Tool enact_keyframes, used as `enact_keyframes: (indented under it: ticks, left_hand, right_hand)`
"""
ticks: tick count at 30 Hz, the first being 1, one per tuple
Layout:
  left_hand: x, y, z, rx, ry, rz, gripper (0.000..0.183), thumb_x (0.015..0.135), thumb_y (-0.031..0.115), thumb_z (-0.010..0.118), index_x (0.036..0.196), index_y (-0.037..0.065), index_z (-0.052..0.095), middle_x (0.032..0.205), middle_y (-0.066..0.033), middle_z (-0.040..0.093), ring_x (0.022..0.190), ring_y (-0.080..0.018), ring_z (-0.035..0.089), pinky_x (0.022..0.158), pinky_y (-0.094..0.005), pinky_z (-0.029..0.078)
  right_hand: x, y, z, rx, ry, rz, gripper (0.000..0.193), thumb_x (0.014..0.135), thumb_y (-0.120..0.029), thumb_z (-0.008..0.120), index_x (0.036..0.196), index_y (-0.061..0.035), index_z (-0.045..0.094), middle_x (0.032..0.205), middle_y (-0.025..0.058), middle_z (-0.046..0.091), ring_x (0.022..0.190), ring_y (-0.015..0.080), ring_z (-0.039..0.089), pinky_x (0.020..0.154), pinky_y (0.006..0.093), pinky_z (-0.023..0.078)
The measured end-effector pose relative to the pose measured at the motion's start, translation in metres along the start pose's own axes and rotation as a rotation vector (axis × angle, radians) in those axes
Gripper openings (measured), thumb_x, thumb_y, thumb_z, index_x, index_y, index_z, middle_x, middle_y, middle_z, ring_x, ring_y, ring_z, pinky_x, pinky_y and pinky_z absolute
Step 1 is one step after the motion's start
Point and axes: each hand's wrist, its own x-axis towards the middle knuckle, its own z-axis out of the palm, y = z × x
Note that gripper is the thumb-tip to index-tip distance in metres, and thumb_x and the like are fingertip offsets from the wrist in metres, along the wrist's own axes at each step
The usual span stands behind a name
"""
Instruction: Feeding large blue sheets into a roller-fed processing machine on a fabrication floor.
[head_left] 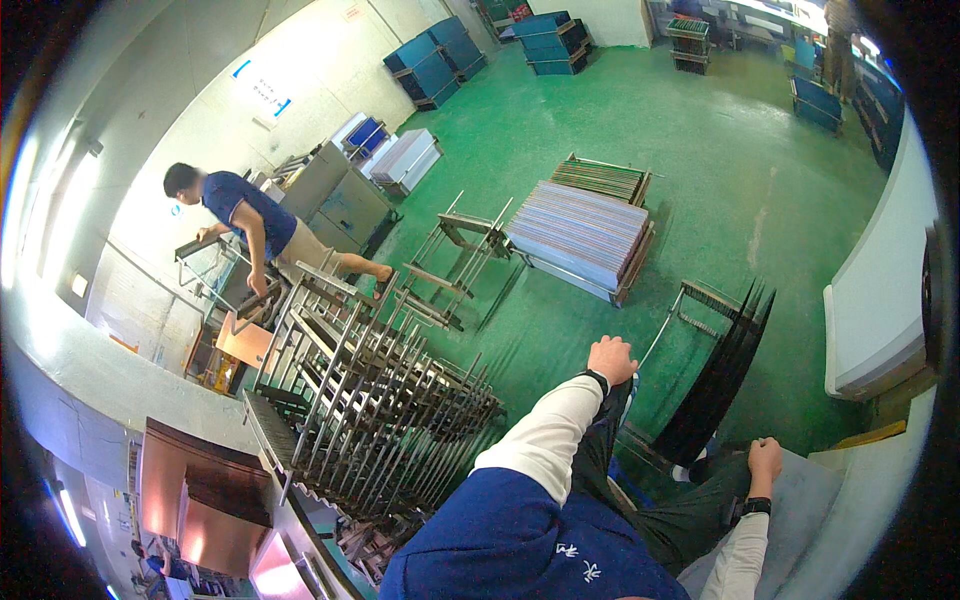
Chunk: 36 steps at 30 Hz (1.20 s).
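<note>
My left hand (612, 360) lies at my left knee, its fingers curled in and nothing visible in them. A dark band circles that wrist. My right hand (765, 458) rests as a loose fist by my right knee, also with nothing showing in it; a dark watch (756, 507) is on the wrist. Just beyond my knees stands a metal rack (698, 322) with several thin black panels (718, 375) upright in it. My left hand is the nearer one to this rack, and whether it touches the frame I cannot tell.
Stacked empty metal racks (375, 390) fill the left. Behind them a person (255, 225) in a blue shirt handles a rack. A rack of pale panels (580, 235) stands ahead on the green floor. Copper-coloured sheets (205, 495) lie lower left; a white box-like unit (880, 320) stands right.
</note>
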Motion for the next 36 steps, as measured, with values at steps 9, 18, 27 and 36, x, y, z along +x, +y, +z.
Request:
enact_keyframes:
  ticks: [9,18,27,36]
  left_hand:
    - [0.000,-0.001,0.003,-0.017,0.017,0.005,0.037,0.080,0.039,0.062,0.099,0.008,0.072,0.104,-0.0117,0.064,0.105,-0.0318,0.058,0.086,-0.0470,0.049]
    - [0.000,0.000,0.001,-0.015,0.001,0.004,0.038,0.081,0.039,0.062,0.100,0.008,0.072,0.105,-0.0118,0.064,0.106,-0.0324,0.057,0.087,-0.0472,0.049]
    - [-0.001,0.001,0.001,-0.022,0.014,0.006,0.036,0.081,0.039,0.061,0.097,0.008,0.072,0.105,-0.0123,0.064,0.106,-0.0329,0.057,0.087,-0.0473,0.049]
    - [-0.001,0.002,-0.006,0.004,-0.021,-0.005,0.039,0.082,0.040,0.061,0.102,0.009,0.072,0.108,-0.0114,0.064,0.109,-0.0313,0.056,0.089,-0.0462,0.048]
  right_hand:
    - [0.001,0.000,0.001,0.029,-0.017,0.024,0.026,0.082,-0.028,0.062,0.087,-0.0044,0.070,0.096,0.0170,0.070,0.095,0.0393,0.065,0.092,0.0576,0.045]
    - [0.004,0.004,0.002,0.031,-0.051,0.012,0.027,0.082,-0.030,0.064,0.093,-0.0066,0.071,0.100,0.0167,0.070,0.098,0.0394,0.065,0.093,0.0572,0.045]
    - [0.002,0.003,0.000,-0.038,-0.036,-0.011,0.028,0.085,-0.030,0.061,0.092,-0.0040,0.068,0.100,0.0184,0.068,0.095,0.0395,0.064,0.081,0.0487,0.050]
    - [0.003,0.002,0.001,0.012,-0.060,0.025,0.027,0.083,-0.031,0.064,0.095,-0.0076,0.070,0.101,0.0150,0.070,0.099,0.0379,0.064,0.096,0.0580,0.043]
